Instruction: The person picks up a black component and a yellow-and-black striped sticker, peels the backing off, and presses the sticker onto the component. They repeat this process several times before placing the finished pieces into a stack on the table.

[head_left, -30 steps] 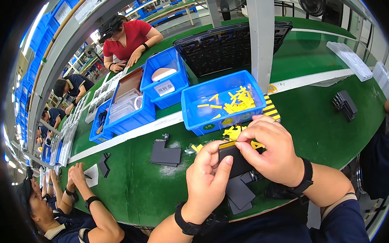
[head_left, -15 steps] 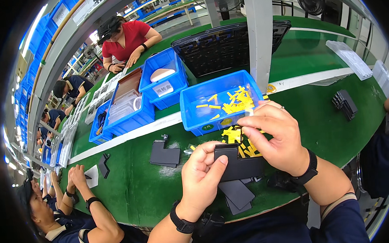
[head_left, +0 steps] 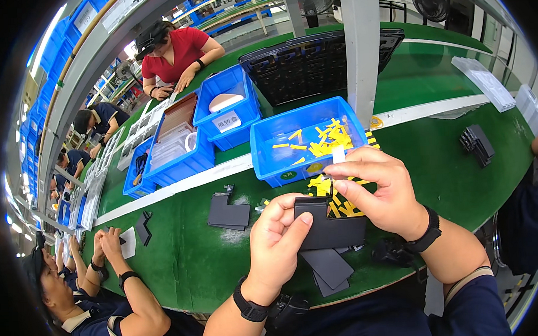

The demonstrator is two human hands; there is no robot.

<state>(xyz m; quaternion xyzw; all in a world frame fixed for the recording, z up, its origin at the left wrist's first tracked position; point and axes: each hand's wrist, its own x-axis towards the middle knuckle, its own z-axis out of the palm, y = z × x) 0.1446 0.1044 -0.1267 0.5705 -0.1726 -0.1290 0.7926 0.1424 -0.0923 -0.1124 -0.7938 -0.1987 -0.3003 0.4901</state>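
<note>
My left hand (head_left: 273, 245) grips a flat black L-shaped plastic part (head_left: 336, 233), thumb on its face, fingers behind. Above the part's notch, my right hand (head_left: 383, 190) is closed in a pinch on a small white strip (head_left: 338, 155), which sticks up past the fingertips. Something small and dark lies between those fingertips and the notch; I cannot make out what. Behind the part, yellow strips (head_left: 318, 184) lie scattered on the green table. More flat black parts (head_left: 327, 269) lie beneath my hands. Another stack of black L-shaped parts (head_left: 229, 214) rests to the left.
A blue bin (head_left: 261, 151) with yellow strips stands just beyond my hands, near a grey post (head_left: 361, 52). Further blue bins (head_left: 206, 158) stand to its left. Black parts (head_left: 477, 145) lie at the right. Co-workers sit at the left and across the table (head_left: 435, 180).
The white strip now stands more upright in my right fingers and shows more. Both hands have shifted very slightly; the left still holds the black part.
</note>
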